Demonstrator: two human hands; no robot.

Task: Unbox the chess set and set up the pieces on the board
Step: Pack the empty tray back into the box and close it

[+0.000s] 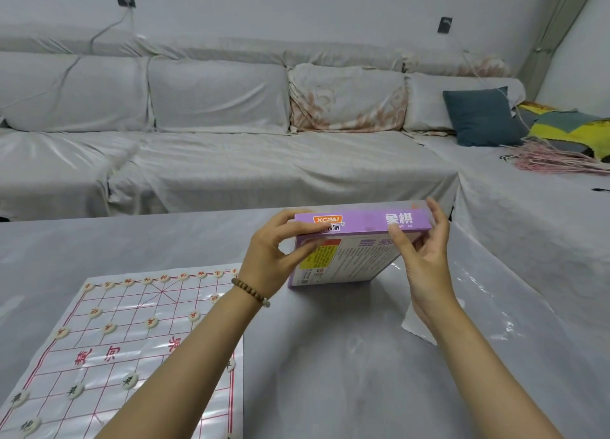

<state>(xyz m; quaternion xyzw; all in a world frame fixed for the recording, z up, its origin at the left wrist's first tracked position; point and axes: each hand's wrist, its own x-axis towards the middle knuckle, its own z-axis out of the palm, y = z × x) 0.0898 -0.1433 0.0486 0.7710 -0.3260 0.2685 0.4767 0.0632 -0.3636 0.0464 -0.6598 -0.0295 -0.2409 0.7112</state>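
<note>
L hand (270, 257), R hand (425, 260) grip box (358, 257), tilted

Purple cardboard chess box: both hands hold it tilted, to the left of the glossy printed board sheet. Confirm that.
Not quite. The head view shows the purple cardboard chess box to the right of the glossy printed board sheet, not the left. The left hand and the right hand do hold it tilted.

The board (138, 339) lies on the counter (330, 356) at the near left, pieces (129, 380) standing on its lines. Right of it and farther back the box (350, 257) is held tilted, left hand (270, 257) at its left end, right hand (425, 267) at its right end. Behind the counter runs a sofa (231, 161), a cushion (482, 116) toward its right
</note>
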